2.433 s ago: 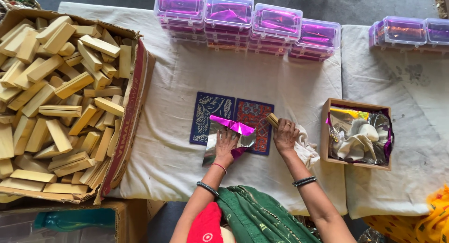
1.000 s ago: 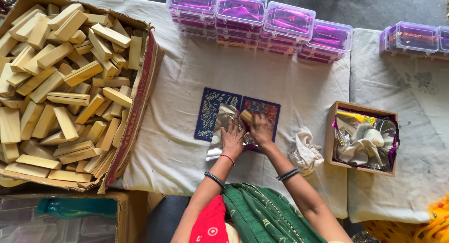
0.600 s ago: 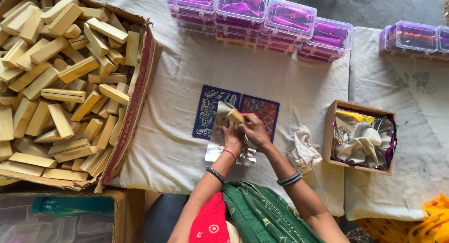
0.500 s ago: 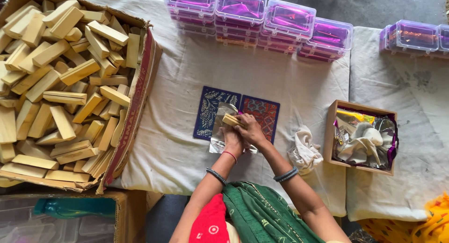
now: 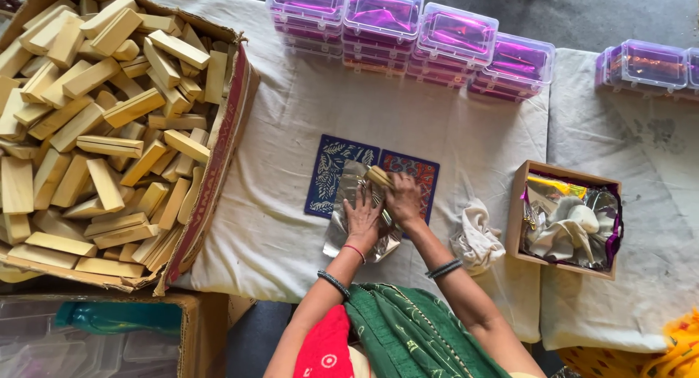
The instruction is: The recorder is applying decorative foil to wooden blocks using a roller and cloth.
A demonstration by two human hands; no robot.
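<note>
Right hand (image 5: 405, 200) fingers are closing around a pale wooden block (image 5: 379, 176) while the left hand (image 5: 362, 219) is pressing flat, fingers spread, on silver foil (image 5: 342, 229) over blue mats (image 5: 331, 170); a carton of blocks (image 5: 102, 123) is sitting at nine o'clock, purple boxes (image 5: 408, 32) at twelve.

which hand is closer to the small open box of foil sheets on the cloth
Right. The right hand sits on the wooden block and silver foil, on the side toward the small box. The left hand presses the foil farther from it.
</note>
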